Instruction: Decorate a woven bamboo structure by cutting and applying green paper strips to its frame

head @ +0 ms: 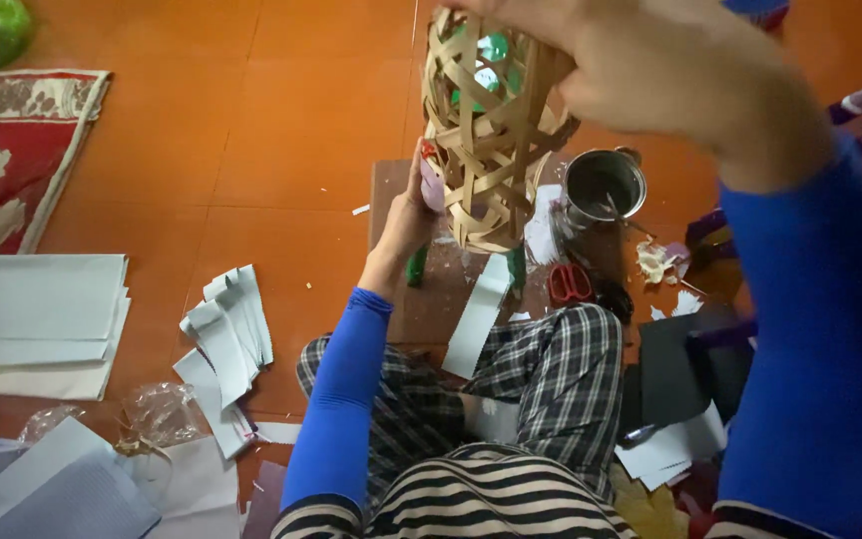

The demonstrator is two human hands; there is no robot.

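Observation:
A green bottle wrapped in an open lattice of tan strips (486, 130) hangs upright in front of me. My right hand (641, 70) grips its top, close to the camera. My left hand (406, 215) holds the lattice's lower left side. A long white paper strip (478, 314) hangs from the bottom of the weave down over my checked trouser leg (551, 369). Both arms wear blue sleeves.
A brown board (421, 299) lies on the orange tiled floor. On it sit a metal pot (604, 185) with a stick in it and red scissors (571, 284). Cut white strips (226, 334) and stacked paper sheets (37, 319) lie left; a patterned rug (12, 150) lies far left.

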